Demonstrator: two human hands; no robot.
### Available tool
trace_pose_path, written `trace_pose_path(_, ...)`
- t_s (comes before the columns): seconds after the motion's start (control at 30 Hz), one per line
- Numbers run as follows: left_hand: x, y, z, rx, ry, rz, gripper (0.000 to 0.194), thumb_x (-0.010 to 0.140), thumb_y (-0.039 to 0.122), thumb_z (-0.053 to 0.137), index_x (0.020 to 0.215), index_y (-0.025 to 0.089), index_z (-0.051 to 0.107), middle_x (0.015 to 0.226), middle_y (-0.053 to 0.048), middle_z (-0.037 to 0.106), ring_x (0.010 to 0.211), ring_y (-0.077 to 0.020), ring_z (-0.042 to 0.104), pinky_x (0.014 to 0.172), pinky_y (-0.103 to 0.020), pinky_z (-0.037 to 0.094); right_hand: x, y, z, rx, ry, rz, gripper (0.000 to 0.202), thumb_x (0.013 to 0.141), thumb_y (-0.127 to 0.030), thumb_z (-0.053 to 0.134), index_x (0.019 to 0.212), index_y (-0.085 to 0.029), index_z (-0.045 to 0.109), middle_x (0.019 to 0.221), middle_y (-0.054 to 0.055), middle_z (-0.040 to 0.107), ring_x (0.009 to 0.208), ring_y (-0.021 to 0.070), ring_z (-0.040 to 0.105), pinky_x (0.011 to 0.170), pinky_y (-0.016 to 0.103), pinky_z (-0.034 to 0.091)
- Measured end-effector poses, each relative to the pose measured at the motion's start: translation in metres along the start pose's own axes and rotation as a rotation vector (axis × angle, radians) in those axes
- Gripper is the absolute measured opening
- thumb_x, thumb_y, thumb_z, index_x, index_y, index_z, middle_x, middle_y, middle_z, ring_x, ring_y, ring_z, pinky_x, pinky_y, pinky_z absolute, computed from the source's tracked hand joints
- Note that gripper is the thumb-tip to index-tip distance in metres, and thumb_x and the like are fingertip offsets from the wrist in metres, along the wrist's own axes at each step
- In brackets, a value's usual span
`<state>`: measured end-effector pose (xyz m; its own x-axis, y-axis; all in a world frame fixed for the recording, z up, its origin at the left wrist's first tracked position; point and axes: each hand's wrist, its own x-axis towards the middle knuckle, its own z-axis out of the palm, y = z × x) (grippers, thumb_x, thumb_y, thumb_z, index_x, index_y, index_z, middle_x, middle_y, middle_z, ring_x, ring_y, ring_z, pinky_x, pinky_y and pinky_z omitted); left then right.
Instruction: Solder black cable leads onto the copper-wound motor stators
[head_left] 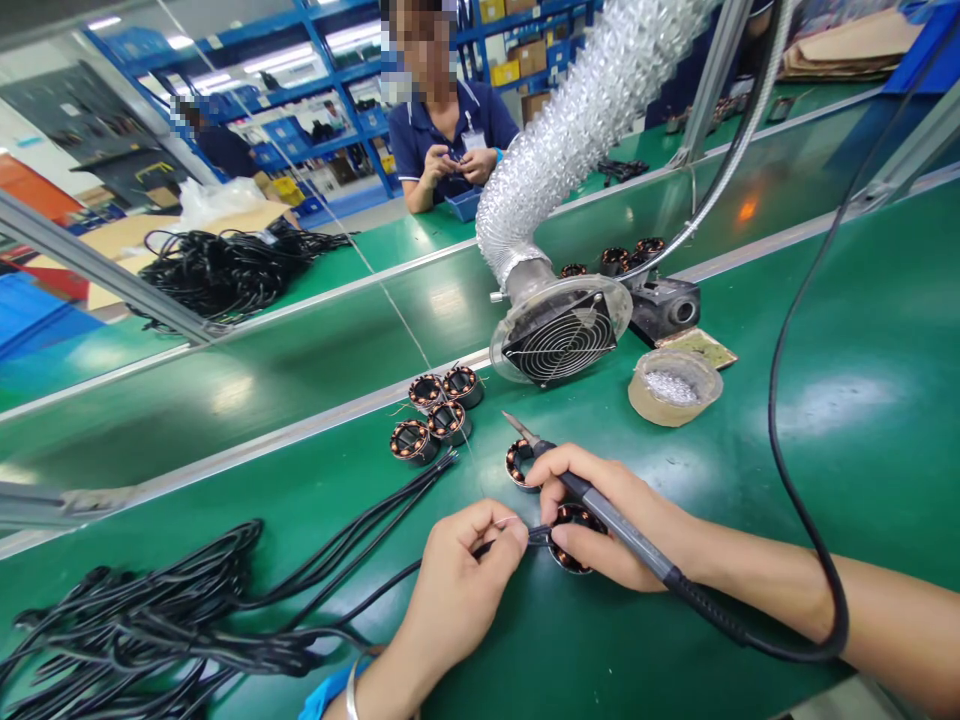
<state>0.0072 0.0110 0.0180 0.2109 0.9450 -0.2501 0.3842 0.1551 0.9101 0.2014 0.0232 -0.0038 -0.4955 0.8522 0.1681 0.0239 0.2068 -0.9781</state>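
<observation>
My left hand [465,575] pinches a black cable [397,580] near its end, and a thin wire shows at the fingertips. My right hand [630,510] is wrapped round a soldering iron [624,525], whose tip points up and left. The fingers of that same hand also rest against a wound motor stator [576,518], a black ring with copper coils, which the cable end meets. Whether wire and coil touch is hidden by the fingers. Another stator [517,465] lies just behind, partly covered by my right hand.
Several stators [448,422] stand grouped ahead; a cable bundle [150,620] spreads at left. A fume extractor fan [566,340] hangs behind, near an iron holder [667,308] and a round tub [671,405] of silvery material. The iron's cord [776,430] loops at right. A co-worker [450,140] sits opposite.
</observation>
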Motion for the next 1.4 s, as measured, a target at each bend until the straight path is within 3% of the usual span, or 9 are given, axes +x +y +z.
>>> trace_pose_path(0.17,0.003,0.0,0.001,-0.017,0.008,-0.012,0.024,0.077,0.034,0.063,0.063,0.015,0.067,0.053,0.002,0.052,0.05,-0.0106,0.039,0.05,-0.021,0.033,0.0,-0.001,-0.001,-0.051,0.005,-0.031,0.043,0.078,-0.003,0.053,0.115,-0.024,0.046,0.091,-0.002,0.064,0.058,0.0073,0.061,0.057,0.019,0.051)
trace_pose_path(0.33,0.002,-0.001,0.0,0.003,0.012,0.006,0.022,0.08,0.034,0.063,0.068,0.016,0.069,0.057,0.001,0.055,0.053,-0.0111,0.041,0.052,-0.021,0.034,0.0,0.001,0.001,-0.077,0.025,-0.063,0.038,0.08,-0.004,0.052,0.113,-0.022,0.048,0.083,-0.003,0.064,0.059,0.0081,0.061,0.057,0.019,0.05)
trace_pose_path(0.6,-0.001,-0.002,-0.004,0.047,-0.142,-0.009,0.03,0.085,0.039,0.057,0.065,0.016,0.055,0.058,0.004,0.044,0.057,-0.011,0.036,0.053,-0.021,0.029,-0.002,0.0,0.003,-0.131,0.095,-0.106,0.041,0.076,-0.004,0.054,0.111,-0.024,0.05,0.083,-0.002,0.066,0.065,0.0118,0.062,0.061,0.023,0.05)
trace_pose_path(0.73,-0.003,-0.003,-0.001,0.065,-0.135,0.006,0.032,0.087,0.04,0.053,0.067,0.016,0.057,0.059,0.003,0.044,0.057,-0.0112,0.036,0.053,-0.021,0.03,-0.001,-0.006,0.003,-0.295,0.101,-0.209,0.039,0.073,-0.007,0.058,0.109,-0.022,0.055,0.084,0.001,0.063,0.078,0.0165,0.059,0.069,0.028,0.049)
trace_pose_path(0.87,-0.005,-0.006,0.001,0.057,-0.12,0.015,0.03,0.09,0.038,0.052,0.07,0.016,0.058,0.062,0.003,0.047,0.058,-0.0114,0.038,0.054,-0.021,0.031,-0.002,-0.008,0.005,-0.443,0.108,-0.354,0.025,0.083,-0.006,0.052,0.103,-0.02,0.057,0.08,0.001,0.062,0.072,0.0157,0.051,0.069,0.028,0.045)
trace_pose_path(1.07,-0.02,-0.007,0.004,0.129,-0.102,0.128,0.018,0.092,0.03,0.052,0.093,0.019,0.065,0.059,0.004,0.047,0.053,-0.0111,0.038,0.053,-0.023,0.031,-0.005,-0.005,0.014,-0.516,0.207,-0.438,0.024,0.086,-0.003,0.046,0.1,-0.02,0.055,0.074,0.0,0.06,0.068,0.0162,0.047,0.064,0.028,0.041)
trace_pose_path(1.17,-0.037,-0.005,0.013,0.08,-0.08,0.174,0.02,0.09,0.026,0.053,0.103,0.018,0.066,0.064,0.001,0.058,0.053,-0.0122,0.048,0.055,-0.023,0.038,-0.008,-0.004,0.017,-0.54,0.245,-0.433,0.023,0.085,-0.003,0.045,0.097,-0.019,0.055,0.073,0.001,0.058,0.067,0.0168,0.044,0.061,0.029,0.039)
trace_pose_path(1.27,-0.045,-0.001,0.016,-0.06,-0.102,0.124,0.031,0.087,0.026,0.054,0.114,0.016,0.066,0.078,-0.006,0.07,0.058,-0.0149,0.061,0.058,-0.025,0.048,-0.011,-0.002,0.014,-0.543,0.24,-0.447,0.023,0.085,-0.003,0.045,0.098,-0.018,0.056,0.072,0.002,0.058,0.066,0.0165,0.044,0.06,0.028,0.039)
trace_pose_path(1.4,-0.018,-0.003,0.0,-0.112,-0.142,-0.019,0.022,0.083,0.027,0.054,0.083,0.014,0.071,0.071,-0.008,0.071,0.063,-0.0171,0.065,0.062,-0.026,0.051,-0.017,0.003,0.006,-0.525,0.192,-0.465,0.021,0.084,-0.007,0.054,0.103,-0.018,0.056,0.077,0.002,0.063,0.066,0.0159,0.049,0.062,0.028,0.044)
